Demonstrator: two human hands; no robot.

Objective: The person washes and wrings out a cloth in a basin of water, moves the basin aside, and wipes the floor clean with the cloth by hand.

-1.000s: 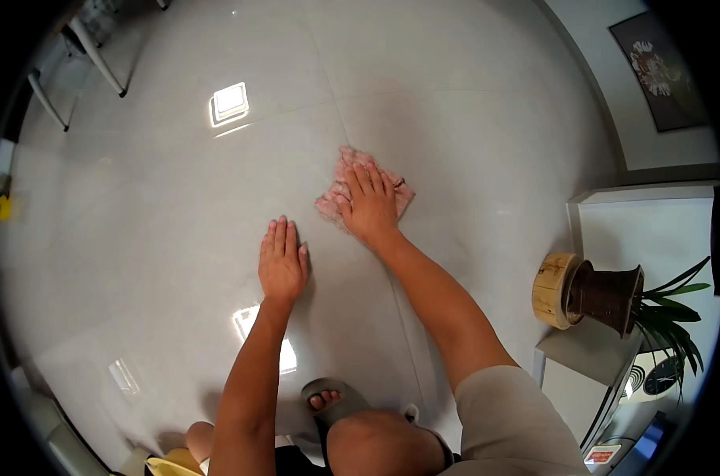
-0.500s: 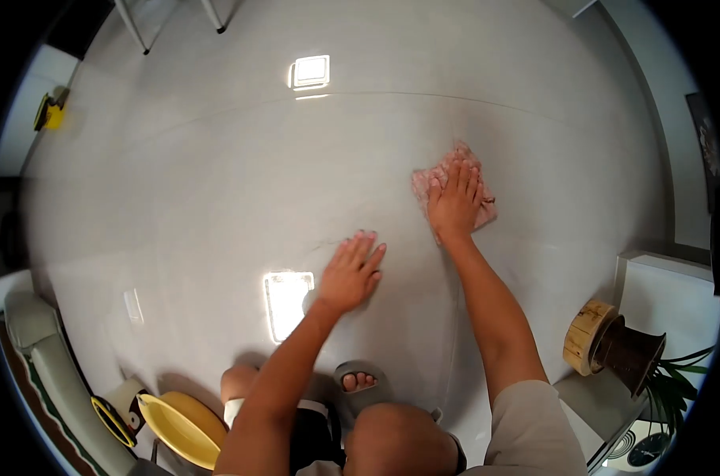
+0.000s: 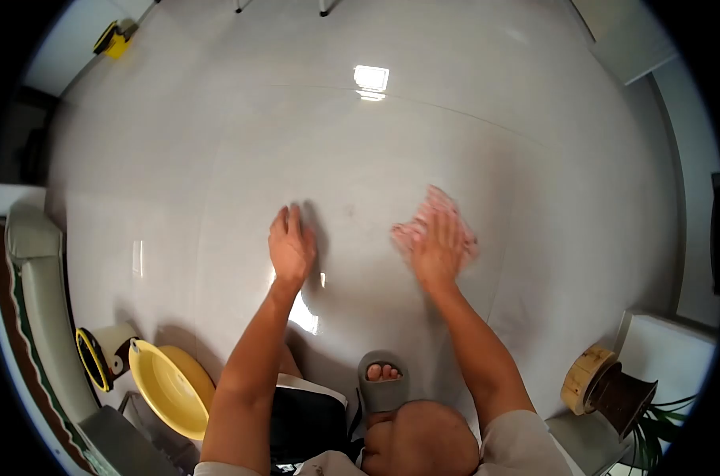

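Observation:
My right hand (image 3: 437,252) holds a crumpled pink cloth (image 3: 414,231) against the glossy light floor (image 3: 217,151). Its fingers stretch over the cloth and are slightly blurred. To the left, my left hand (image 3: 292,247) is open and holds nothing. Its fingers point forward, close together, and a shadow falls beside it on the floor. I cannot tell whether its fingertips touch the floor. Below and between the hands, a foot in a grey slipper (image 3: 384,385) rests on the floor.
At the lower left stand a yellow basin (image 3: 174,389) and a yellow-rimmed bin (image 3: 98,361), beside a grey sofa (image 3: 51,317). A wooden-ended spool-like pot (image 3: 606,389) with a plant (image 3: 653,432) is at the lower right. A yellow object (image 3: 114,40) stands by the far-left wall.
My right hand and the cloth have moved nearer to me and slightly left. My left hand has shifted left and brought its fingers together. The camera view has shifted too.

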